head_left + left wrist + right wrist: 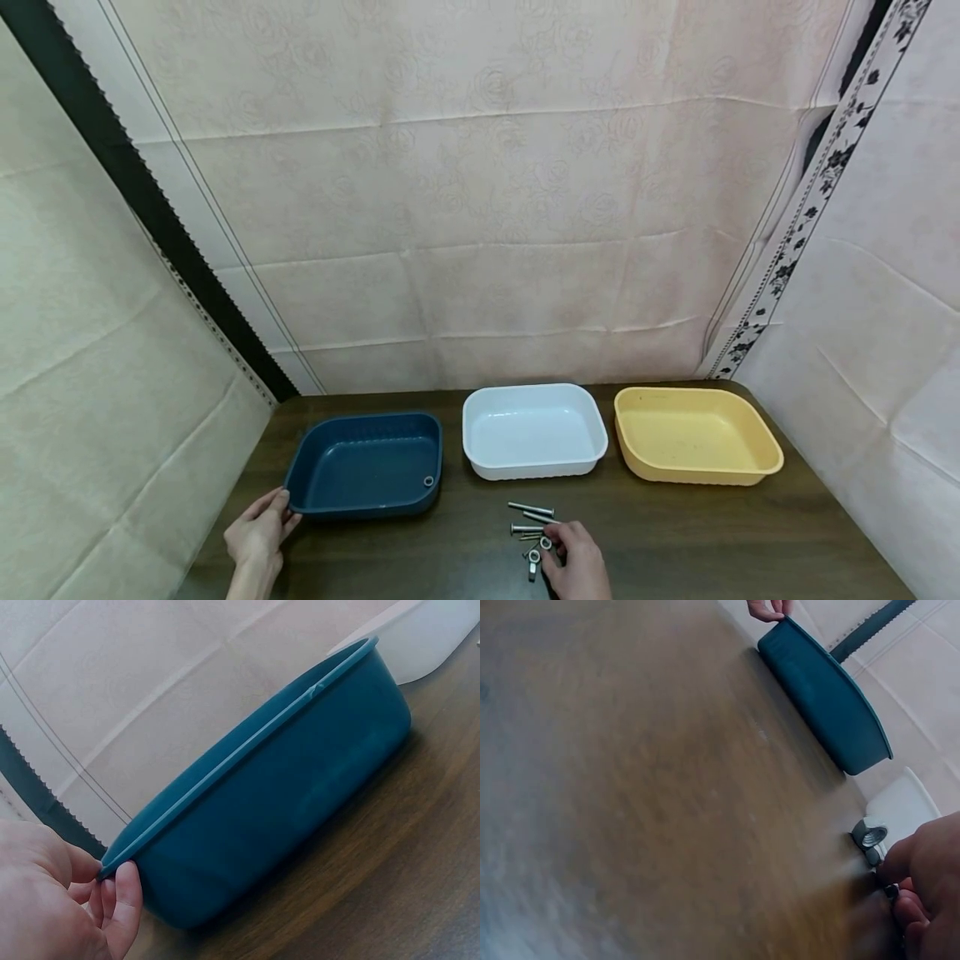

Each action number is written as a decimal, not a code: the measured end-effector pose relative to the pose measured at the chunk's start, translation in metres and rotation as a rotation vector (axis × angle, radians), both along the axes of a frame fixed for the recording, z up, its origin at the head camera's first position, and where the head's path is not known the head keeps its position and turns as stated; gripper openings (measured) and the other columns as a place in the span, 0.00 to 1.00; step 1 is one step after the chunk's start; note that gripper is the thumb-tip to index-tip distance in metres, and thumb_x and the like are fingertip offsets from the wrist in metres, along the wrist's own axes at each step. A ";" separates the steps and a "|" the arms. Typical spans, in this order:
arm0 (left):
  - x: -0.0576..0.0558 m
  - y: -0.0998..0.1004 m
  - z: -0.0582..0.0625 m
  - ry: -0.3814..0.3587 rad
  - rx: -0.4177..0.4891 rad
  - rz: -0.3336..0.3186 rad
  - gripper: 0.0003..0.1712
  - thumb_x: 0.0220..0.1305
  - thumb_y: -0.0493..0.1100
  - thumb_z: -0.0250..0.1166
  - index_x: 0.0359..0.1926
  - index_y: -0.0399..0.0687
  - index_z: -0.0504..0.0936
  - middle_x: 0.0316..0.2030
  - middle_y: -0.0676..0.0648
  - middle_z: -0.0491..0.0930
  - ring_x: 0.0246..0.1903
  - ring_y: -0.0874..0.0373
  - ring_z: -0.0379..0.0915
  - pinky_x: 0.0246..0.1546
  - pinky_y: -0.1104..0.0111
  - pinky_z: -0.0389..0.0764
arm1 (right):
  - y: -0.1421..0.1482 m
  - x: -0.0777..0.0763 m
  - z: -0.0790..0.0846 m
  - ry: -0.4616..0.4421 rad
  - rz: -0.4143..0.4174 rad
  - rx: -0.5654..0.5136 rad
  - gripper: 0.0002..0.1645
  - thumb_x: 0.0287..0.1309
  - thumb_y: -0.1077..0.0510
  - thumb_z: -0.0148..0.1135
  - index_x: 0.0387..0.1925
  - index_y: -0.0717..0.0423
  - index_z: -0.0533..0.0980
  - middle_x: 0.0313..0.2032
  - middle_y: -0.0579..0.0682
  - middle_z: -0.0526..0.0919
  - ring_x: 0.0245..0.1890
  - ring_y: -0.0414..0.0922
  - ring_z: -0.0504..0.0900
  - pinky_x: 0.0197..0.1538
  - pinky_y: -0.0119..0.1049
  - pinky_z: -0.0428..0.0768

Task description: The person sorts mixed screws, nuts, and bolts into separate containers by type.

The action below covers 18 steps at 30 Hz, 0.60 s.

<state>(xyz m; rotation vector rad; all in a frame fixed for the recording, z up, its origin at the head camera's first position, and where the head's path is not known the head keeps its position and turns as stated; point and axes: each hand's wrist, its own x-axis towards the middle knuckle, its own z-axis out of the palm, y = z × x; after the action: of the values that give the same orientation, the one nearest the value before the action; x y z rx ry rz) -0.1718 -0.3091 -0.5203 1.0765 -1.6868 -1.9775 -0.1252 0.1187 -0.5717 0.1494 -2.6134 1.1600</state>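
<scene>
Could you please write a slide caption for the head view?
Left hand grips blue tray, right hand at loose bolts and nuts; white tray and yellow tray beyond.

No text, label, brand, number or sign can be read anywhere here.

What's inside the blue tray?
Inside the blue tray, I can see one small metal ring, maybe a nut, near the right end. The near wall's inner side is hidden by its rim, so anything tucked tight against it wouldn't show.

Blue tray (352,467), upright (nut (426,482) inside)
</scene>
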 end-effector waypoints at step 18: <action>-0.001 0.001 0.000 -0.007 -0.021 0.008 0.04 0.70 0.35 0.63 0.44 0.45 0.81 0.23 0.55 0.78 0.23 0.65 0.79 0.30 0.69 0.87 | -0.005 0.001 -0.005 0.010 -0.067 0.097 0.13 0.38 0.66 0.73 0.28 0.51 0.79 0.27 0.39 0.69 0.28 0.38 0.67 0.27 0.34 0.72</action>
<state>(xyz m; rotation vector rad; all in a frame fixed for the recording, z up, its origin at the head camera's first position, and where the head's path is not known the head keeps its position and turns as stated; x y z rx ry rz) -0.1731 -0.3083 -0.5204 1.0825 -1.7009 -1.9491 -0.1242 0.1133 -0.5771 0.0857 -2.6458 1.0085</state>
